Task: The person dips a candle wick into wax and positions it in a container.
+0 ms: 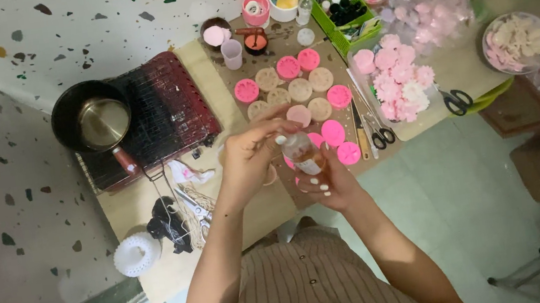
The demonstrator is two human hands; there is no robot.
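My right hand (333, 181) grips a small clear bottle of amber liquid (302, 152) from below, held over the low table. My left hand (253, 154) has its fingers closed at the bottle's top, pinching the cap. Just beyond the hands, several round pink and beige flower moulds (296, 89) lie in rows on brown paper. A pink mould (348, 153) sits right beside the bottle.
A dark pot (90, 116) stands on a red wire-topped stove (167, 113) at left. A clear tray of pink flower pieces (400, 82), black scissors (456, 100), small cups (231, 54), a green basket (343, 20) and a white spool (136, 254) surround the work area.
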